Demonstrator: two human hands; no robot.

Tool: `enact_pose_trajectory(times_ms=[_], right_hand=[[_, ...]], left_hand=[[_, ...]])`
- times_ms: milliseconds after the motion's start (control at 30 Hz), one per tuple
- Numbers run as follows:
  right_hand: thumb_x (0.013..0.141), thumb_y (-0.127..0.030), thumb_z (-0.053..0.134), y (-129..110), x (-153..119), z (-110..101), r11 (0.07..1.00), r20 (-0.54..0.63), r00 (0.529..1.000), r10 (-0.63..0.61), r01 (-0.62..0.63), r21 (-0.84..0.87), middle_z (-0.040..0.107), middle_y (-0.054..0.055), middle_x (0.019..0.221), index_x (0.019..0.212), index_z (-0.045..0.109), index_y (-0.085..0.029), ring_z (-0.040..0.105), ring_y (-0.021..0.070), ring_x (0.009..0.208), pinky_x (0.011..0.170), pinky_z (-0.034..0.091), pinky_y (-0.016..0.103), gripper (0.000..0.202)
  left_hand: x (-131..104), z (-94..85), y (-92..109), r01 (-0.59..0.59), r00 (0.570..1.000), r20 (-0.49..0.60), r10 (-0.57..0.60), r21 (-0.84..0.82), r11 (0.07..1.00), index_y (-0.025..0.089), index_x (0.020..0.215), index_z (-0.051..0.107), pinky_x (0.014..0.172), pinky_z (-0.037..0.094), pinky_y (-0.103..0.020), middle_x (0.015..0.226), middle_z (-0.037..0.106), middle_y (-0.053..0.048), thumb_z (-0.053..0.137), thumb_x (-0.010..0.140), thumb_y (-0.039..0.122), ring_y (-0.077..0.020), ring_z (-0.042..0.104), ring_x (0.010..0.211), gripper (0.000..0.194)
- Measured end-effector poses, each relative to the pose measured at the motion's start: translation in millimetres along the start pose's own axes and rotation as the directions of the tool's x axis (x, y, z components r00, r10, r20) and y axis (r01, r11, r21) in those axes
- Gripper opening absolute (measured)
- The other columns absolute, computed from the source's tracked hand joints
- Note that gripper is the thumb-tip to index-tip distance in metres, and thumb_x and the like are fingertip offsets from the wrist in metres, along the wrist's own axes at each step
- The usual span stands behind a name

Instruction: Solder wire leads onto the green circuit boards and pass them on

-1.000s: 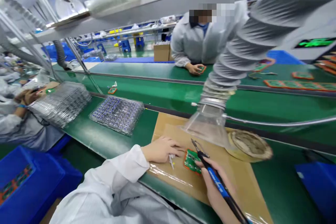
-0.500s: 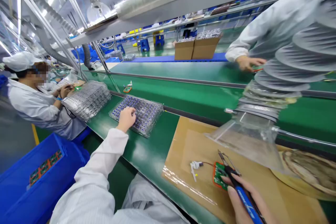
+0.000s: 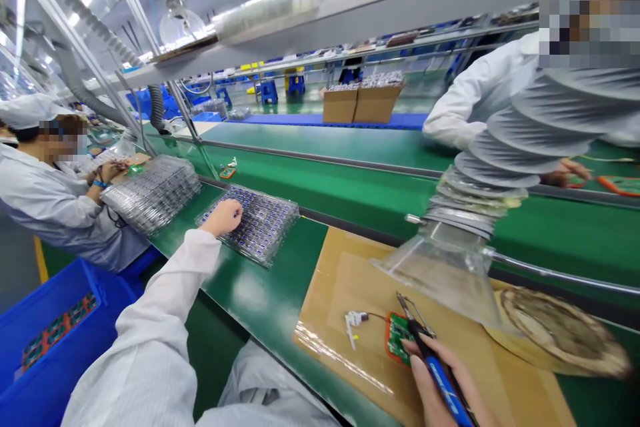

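My left hand [image 3: 223, 215] is over the left part of a clear plastic tray [image 3: 263, 230] holding rows of small blue-and-silver parts. Its fingers are curled together, and whatever they may pinch is hidden. In my right hand [image 3: 440, 377] is a soldering iron [image 3: 436, 368] with a blue and black handle, its metal tip pointing away from me. Beside that hand, under the iron, a green circuit board [image 3: 397, 335] with an orange edge lies on a brown sheet [image 3: 345, 280]. A brown wire joins the board to a small white part [image 3: 356, 318].
A clear fume hood [image 3: 445, 267] on a ribbed hose hangs above the sheet, near a stained round pad [image 3: 560, 330]. Stacked trays [image 3: 155, 190] stand left by a co-worker [image 3: 40, 193]. A blue bin [image 3: 95, 340] holds boards. Another co-worker [image 3: 480, 97] sits across the green belt.
The view has turned slightly right. My left hand has shifted a little left over the tray. My right hand still holds the iron by the board. The co-worker opposite has lowered a hand.
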State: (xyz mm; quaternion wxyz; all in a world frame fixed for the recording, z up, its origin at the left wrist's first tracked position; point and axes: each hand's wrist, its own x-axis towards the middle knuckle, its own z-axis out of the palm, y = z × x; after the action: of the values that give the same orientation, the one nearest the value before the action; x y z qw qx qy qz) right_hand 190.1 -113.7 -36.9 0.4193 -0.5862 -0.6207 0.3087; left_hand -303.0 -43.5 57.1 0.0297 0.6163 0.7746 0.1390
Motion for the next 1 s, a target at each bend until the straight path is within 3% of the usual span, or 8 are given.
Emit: enact_pose_trajectory(times_ms=[100,133,200,300,433,567,733,1000], right_hand=[[0.095,-0.058,0.058,4.9,1.3,1.4,1.0,-0.009,1.0,-0.017,0.017,0.021,0.08,0.005,0.109,0.128,0.066,-0.025,0.077,0.0292,0.104,0.09,0.064,0.038,0.047],[0.095,-0.057,0.059,6.5,2.2,2.1,1.0,-0.017,1.0,-0.02,0.02,0.024,0.08,0.006,0.108,0.128,0.067,-0.024,0.077,0.0287,0.103,0.091,0.064,0.038,0.047],[0.095,-0.055,0.06,10.1,4.7,3.9,0.999,-0.034,0.999,-0.023,0.024,0.026,0.08,0.006,0.108,0.128,0.067,-0.024,0.077,0.0286,0.103,0.092,0.064,0.04,0.046],[0.096,-0.052,0.061,16.4,7.1,5.5,0.998,-0.021,0.999,-0.039,0.04,0.038,0.08,0.008,0.108,0.129,0.066,-0.023,0.077,0.0284,0.103,0.094,0.064,0.044,0.044],[0.096,-0.045,0.064,17.6,6.1,5.3,0.99,-0.055,0.994,-0.099,0.103,0.093,0.079,0.011,0.112,0.119,0.07,-0.021,0.077,0.0284,0.105,0.096,0.062,0.047,0.034],[0.095,-0.039,0.067,2.8,10.2,8.1,0.95,-0.102,0.995,-0.022,0.053,0.308,0.079,0.007,0.103,0.119,0.066,-0.024,0.077,0.0224,0.097,0.091,0.063,0.041,0.029],[0.089,-0.037,0.074,-14.1,17.1,11.6,0.87,-0.115,0.992,0.051,0.012,0.492,0.077,0.004,0.097,0.115,0.063,-0.025,0.075,0.0184,0.085,0.08,0.063,0.034,0.03],[0.087,-0.037,0.074,-15.5,17.2,9.8,0.87,-0.1,0.99,0.098,-0.037,0.491,0.074,0.002,0.09,0.109,0.066,-0.025,0.073,0.0169,0.079,0.073,0.061,0.03,0.027]], left_hand=[[-15.8,9.7,37.8,-0.034,0.996,-0.091,0.007,-0.298,0.954,0.018,0.088,0.058,0.095,0.052,-0.035,0.109,0.072,-0.012,0.043,0.093,0.027,-0.0204,0.067,0.102,0.018],[-23.2,17.7,58.2,-0.063,0.994,-0.106,0.011,-0.51,0.858,0.019,0.089,0.056,0.092,0.053,-0.034,0.108,0.073,-0.012,0.043,0.094,0.031,-0.0203,0.068,0.101,0.018],[-38.8,39.1,107.1,-0.045,0.996,0.0,0.09,-0.867,0.496,0.019,0.087,0.053,0.084,0.054,-0.034,0.093,0.074,-0.01,0.056,0.088,0.039,-0.0207,0.071,0.091,0.02],[-61.0,73.3,182.5,0.2,0.921,0.26,0.29,-0.954,0.222,0.019,0.083,0.051,0.07,0.05,-0.029,0.071,0.07,-0.004,0.072,0.079,0.042,-0.0166,0.067,0.068,0.031],[-81.9,97.5,246.7,0.306,0.785,0.429,0.447,-0.896,0.323,0.017,0.078,0.056,0.065,0.047,-0.026,0.064,0.065,-0.001,0.078,0.076,0.044,-0.012,0.06,0.059,0.035],[-87.2,100.3,269.8,0.209,0.727,0.46,0.51,-0.856,0.474,0.017,0.076,0.061,0.062,0.045,-0.023,0.066,0.066,-0.001,0.073,0.08,0.041,-0.0113,0.057,0.061,0.027],[-88.7,97.9,277.2,0.115,0.709,0.447,0.545,-0.836,0.536,0.017,0.073,0.062,0.059,0.044,-0.023,0.066,0.066,0.0,0.068,0.082,0.036,-0.0106,0.054,0.059,0.021],[-90.5,101.8,281.4,0.065,0.736,0.426,0.527,-0.818,0.572,0.016,0.075,0.069,0.065,0.047,-0.024,0.07,0.069,-0.001,0.066,0.083,0.032,-0.012,0.059,0.065,0.018]])
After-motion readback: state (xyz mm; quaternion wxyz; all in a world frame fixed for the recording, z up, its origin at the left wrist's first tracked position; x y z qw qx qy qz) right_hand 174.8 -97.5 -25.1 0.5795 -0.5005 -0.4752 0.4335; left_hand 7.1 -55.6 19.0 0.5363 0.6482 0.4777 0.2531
